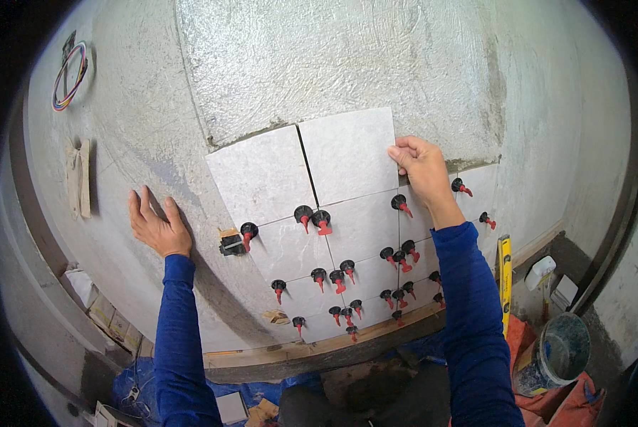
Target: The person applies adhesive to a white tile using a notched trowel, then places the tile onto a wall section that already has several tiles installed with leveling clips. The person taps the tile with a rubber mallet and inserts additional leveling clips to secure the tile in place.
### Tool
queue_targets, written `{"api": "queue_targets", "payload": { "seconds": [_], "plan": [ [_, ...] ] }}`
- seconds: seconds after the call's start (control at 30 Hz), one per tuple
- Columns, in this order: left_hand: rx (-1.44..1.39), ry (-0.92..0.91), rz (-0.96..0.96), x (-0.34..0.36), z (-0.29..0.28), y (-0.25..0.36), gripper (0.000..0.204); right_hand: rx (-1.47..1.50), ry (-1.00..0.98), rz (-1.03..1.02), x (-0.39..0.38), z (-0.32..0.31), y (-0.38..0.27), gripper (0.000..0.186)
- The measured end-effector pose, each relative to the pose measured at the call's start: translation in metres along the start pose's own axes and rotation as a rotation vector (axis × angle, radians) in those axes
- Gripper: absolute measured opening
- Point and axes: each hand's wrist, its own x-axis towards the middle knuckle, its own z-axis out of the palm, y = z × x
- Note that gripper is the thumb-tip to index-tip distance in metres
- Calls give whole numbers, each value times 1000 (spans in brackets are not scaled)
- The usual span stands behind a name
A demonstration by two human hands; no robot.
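The head view shows a person's two hands well apart at a grey wall (112,142). The right hand (424,171) is clamped on the right edge of a pale square tile (349,160), its thumb lying on the front face. The left hand (161,229) is to the left, fingers spread before bare wall; whether its palm touches cannot be told. The pinched tile sits above the rows of lower tiles (365,228), just right of a matching tile (262,174), a dark narrow gap running between the two. Black-and-red clips (303,215) dot the joints of the nearer rows. On the far side spreads a rough, glossy coat (347,57). A coil of coloured wires (70,77) hangs at far left. To the near right, a yellow level (505,281) stands upright, with a bucket (532,370) beyond it to the right, beside orange cloth (565,411).
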Motion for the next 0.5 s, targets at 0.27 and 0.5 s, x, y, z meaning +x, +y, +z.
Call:
{"api": "queue_targets", "payload": {
  "seconds": [0.27, 0.5],
  "plan": [
    [-33, 21, 20, 1, 1, -2, 62, -7, 18, -9, 0, 0, 1, 29],
    [-61, 30, 42, 2, 1, -3, 62, 13, 23, -15, 2, 2, 7, 29]
  ]
}}
